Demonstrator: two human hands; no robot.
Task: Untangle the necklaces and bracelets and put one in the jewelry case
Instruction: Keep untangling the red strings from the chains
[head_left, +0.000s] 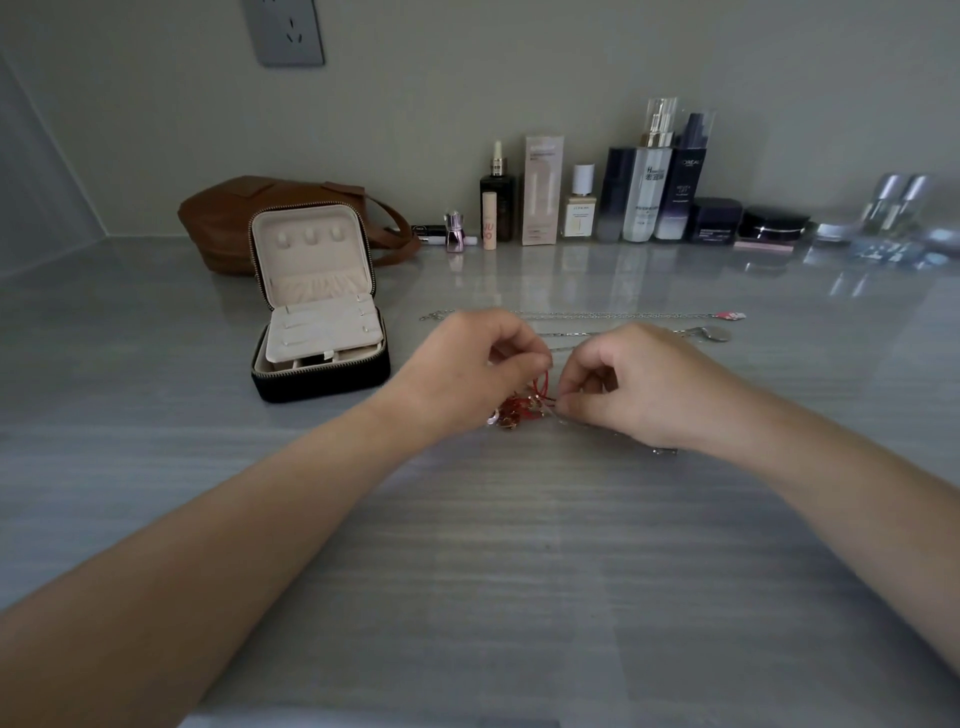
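The tangle (519, 409) of red cord and small gold-coloured pieces lies on the grey table (467, 561), right between our two hands and near the middle of the view. Our left hand (470, 366) has its fingers curled in, pinching a loop of the red cord that rises from the heap. Our right hand (636, 387) pinches a strand at the tangle's right edge, thumb and forefinger pressed together low against the tabletop (what sort of strand it is, we cannot tell).

Just behind the hands, two silver chains lie stretched out sideways. The farther chain (597, 314) ends in a small red tag at the right, and the nearer chain (566, 333) ends in a round pendant (718, 333).

To the left stands the jewelry case (322, 382), black outside and cream inside, with its lid upright and open. A brown bag (223, 218) sits behind it. Along the wall runs a row of cosmetic bottles (641, 197) and jars, with a socket (284, 31) high on the wall.
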